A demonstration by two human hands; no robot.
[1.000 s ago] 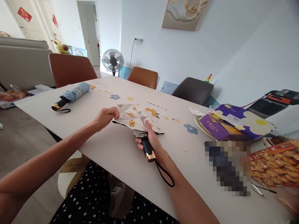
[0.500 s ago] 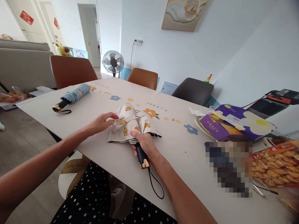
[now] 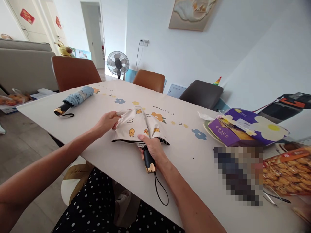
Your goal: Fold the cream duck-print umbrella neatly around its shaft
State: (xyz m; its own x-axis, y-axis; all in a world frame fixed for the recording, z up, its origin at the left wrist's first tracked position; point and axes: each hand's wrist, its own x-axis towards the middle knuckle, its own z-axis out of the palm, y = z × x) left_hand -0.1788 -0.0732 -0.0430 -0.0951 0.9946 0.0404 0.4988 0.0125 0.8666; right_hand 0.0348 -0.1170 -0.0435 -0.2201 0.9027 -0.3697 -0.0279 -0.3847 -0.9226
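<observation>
A white folding umbrella (image 3: pixel 132 124) with yellow duck-like prints lies over the near part of the table, its canopy collapsed but loose. My right hand (image 3: pixel 153 147) is closed around the base of the canopy, just above the black handle with a gold end. From that handle a black wrist strap hangs in a loop. Pinched in my left hand (image 3: pixel 108 123) is the left edge of the umbrella fabric, pulled slightly outward. At the table's left lies a blue folded umbrella (image 3: pixel 79 96), rolled up, with a similar black and gold handle.
On the right are a purple box (image 3: pixel 240 127) on plates, a bag of nuts or biscuits (image 3: pixel 289 171) and a blurred dark patch. Chairs (image 3: pixel 76 72) line the far side of the pale table (image 3: pixel 179 174). A fan (image 3: pixel 118 63) stands behind.
My left hand has closed on the canopy's left side and draws the fabric outward. The strap lying across the canopy no longer shows. My right hand keeps its hold.
</observation>
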